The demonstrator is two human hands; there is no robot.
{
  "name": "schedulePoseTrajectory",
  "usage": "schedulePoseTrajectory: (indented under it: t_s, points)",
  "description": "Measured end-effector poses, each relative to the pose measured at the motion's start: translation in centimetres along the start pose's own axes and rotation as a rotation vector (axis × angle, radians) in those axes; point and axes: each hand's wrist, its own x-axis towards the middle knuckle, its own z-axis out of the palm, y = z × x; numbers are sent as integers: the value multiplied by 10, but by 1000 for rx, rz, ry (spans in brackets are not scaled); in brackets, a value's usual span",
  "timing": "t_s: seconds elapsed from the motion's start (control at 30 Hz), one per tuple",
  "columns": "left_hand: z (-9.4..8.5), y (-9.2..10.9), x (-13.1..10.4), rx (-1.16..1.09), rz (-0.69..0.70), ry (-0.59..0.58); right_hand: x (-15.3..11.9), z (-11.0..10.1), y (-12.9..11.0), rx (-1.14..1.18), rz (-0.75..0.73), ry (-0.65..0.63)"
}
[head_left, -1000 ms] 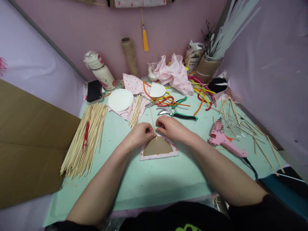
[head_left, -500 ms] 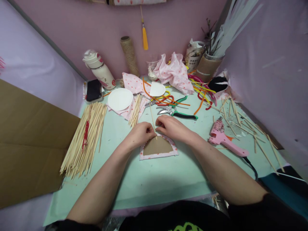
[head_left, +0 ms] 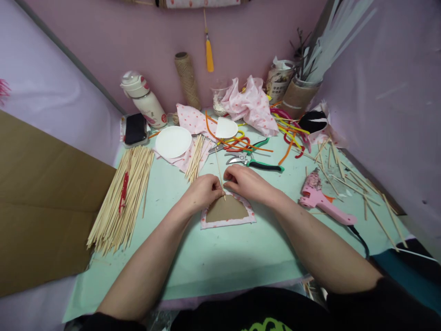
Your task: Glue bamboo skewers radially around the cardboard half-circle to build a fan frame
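A half-round brown cardboard piece (head_left: 227,210) with a pink dotted cloth border lies on the green table, its straight edge toward me. One thin wooden stick (head_left: 219,170) stands out from its curved top edge, the lower end over the cardboard. My left hand (head_left: 207,189) pinches the stick near that lower end, at the top left of the piece. Just right of the stick, my right hand (head_left: 243,180) is curled with thumb and forefinger a little apart and nothing seen between them.
Piled sticks (head_left: 122,202) lie at left; loose sticks and a pink glue gun (head_left: 322,200) at right. Behind are green-handled pruners (head_left: 263,165), white discs (head_left: 173,142), pink cloth (head_left: 253,105), a bottle (head_left: 148,103) and a twine roll (head_left: 188,80). Cardboard (head_left: 44,207) stands far left.
The whole view has shifted very slightly. My hands, the stick and the cardboard piece keep the same places relative to one another.
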Motion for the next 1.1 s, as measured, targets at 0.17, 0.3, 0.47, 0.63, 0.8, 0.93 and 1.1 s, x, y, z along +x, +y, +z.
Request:
schedulePoseTrajectory:
  t_s: [0.17,0.3,0.47,0.63,0.8,0.93,1.1]
  points:
    - [2,-2,-1,-46,17,15,-1,1,1,12,-13,13]
    - [-1,-6,-2,-101,26,99,-2,0,0,13,-9,3]
    - [-23,-13,-7,-58,-30,462,-2,-1,-2,24,-12,3]
    - [-43,-23,-14,22,-87,659,-2,0,-2,41,-14,6]
    - [-45,-38,-10,106,-152,703,-2,0,-4,59,3,-4]
    - [-39,-49,-4,197,-205,652,-3,-2,-7,55,9,-11]
    - [-35,-53,1,287,-260,559,-3,-2,-7,55,4,-4]
